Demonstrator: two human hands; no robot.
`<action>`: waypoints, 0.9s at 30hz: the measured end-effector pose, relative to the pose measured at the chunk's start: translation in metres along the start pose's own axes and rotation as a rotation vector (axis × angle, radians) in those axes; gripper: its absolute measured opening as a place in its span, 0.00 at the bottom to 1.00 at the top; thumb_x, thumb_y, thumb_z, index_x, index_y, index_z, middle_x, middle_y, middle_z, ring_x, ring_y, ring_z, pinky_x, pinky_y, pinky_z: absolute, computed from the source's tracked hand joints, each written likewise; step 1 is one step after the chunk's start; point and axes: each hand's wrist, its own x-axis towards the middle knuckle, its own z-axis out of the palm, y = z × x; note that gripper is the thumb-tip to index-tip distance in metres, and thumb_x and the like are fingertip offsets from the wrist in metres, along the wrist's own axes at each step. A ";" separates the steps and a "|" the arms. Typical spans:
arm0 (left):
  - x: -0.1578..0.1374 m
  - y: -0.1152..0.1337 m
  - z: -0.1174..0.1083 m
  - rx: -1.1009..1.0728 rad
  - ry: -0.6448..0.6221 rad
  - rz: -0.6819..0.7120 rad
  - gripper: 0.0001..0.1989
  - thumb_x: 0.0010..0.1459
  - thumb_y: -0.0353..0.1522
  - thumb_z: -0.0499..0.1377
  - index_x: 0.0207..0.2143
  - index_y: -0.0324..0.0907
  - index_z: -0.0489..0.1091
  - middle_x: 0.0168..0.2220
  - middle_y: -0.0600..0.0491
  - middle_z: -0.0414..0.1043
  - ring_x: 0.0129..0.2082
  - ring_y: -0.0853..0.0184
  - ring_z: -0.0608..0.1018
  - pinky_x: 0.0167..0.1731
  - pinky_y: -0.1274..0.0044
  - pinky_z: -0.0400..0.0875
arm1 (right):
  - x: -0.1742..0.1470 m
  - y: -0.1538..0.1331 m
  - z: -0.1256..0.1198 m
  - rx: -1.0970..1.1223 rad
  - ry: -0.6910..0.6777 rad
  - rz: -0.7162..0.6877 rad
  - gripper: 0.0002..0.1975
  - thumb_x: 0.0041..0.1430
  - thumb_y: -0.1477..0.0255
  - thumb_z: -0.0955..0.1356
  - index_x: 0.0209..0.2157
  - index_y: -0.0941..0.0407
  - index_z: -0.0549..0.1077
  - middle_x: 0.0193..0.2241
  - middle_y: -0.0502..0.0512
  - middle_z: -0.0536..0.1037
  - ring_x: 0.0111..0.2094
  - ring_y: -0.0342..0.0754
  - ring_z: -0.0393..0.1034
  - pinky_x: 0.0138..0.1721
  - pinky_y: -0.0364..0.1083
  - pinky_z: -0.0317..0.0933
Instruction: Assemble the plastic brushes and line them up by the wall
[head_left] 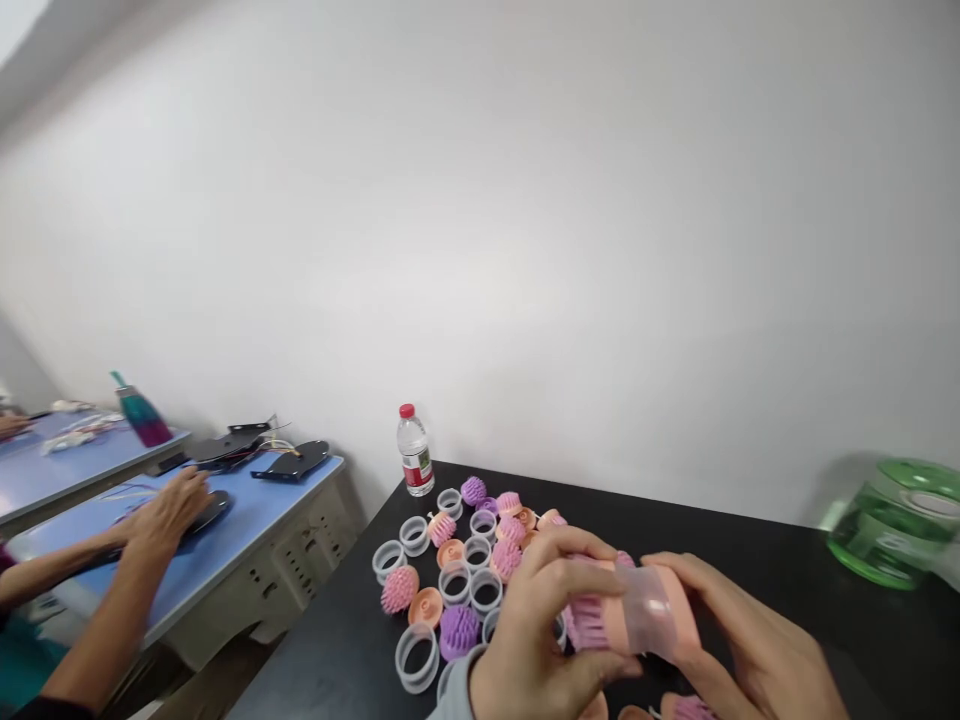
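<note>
Both my hands are together at the lower right, gripping one small brush (pixel 591 622) with pink-purple bristles and a peach body. A translucent ring (pixel 649 610) sits around its middle. My left hand (pixel 541 640) is closed round the bristle side. My right hand (pixel 742 640) pinches the peach cap (pixel 679 605) at the other end. Left of and behind my hands lie loose translucent rings (pixel 417 657), pink bristle heads (pixel 400 588), purple bristle heads (pixel 458 632) and peach caps (pixel 426 607). More pieces (pixel 686 706) lie below my hands, partly cut off.
The parts lie on a black table (pixel 330 625) against a white wall. A red-capped water bottle (pixel 415 452) stands at its back left corner, a green clear container (pixel 896 525) at the right. A co-worker's hand (pixel 169 505) works at a blue table (pixel 247 512) with black parts.
</note>
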 end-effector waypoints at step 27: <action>-0.008 -0.010 -0.007 -0.243 0.084 -0.473 0.22 0.54 0.48 0.63 0.47 0.45 0.73 0.38 0.50 0.76 0.34 0.62 0.77 0.32 0.74 0.72 | 0.020 -0.029 0.000 0.117 0.002 -0.117 0.19 0.66 0.55 0.63 0.51 0.52 0.69 0.35 0.57 0.73 0.33 0.50 0.69 0.32 0.46 0.68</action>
